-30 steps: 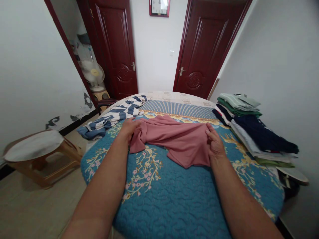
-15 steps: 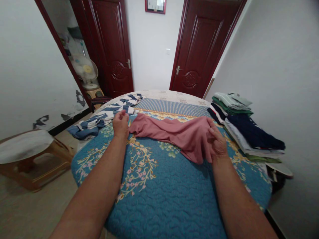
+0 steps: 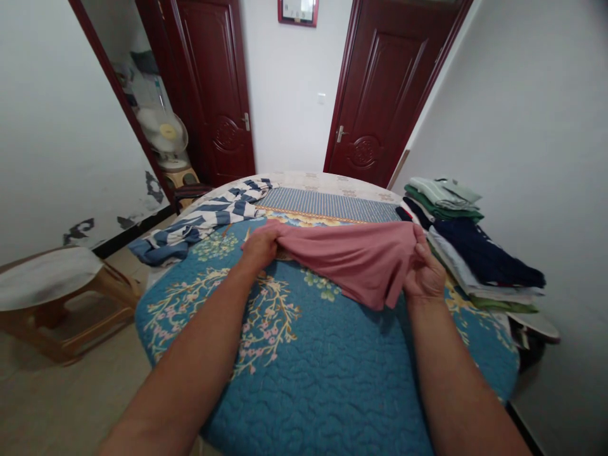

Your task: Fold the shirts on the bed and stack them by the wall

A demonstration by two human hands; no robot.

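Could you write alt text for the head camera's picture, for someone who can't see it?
A person's left hand and right hand hold a pink cloth stretched between them over a blue floral cover. A rumpled blue-and-white cloth lies to the left; folded clothes are stacked to the right.

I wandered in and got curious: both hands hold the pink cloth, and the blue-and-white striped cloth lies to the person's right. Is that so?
Not quite: the head view shows the blue-and-white striped cloth lying to the person's left. The rest stands: the left hand and right hand both hold the pink cloth.
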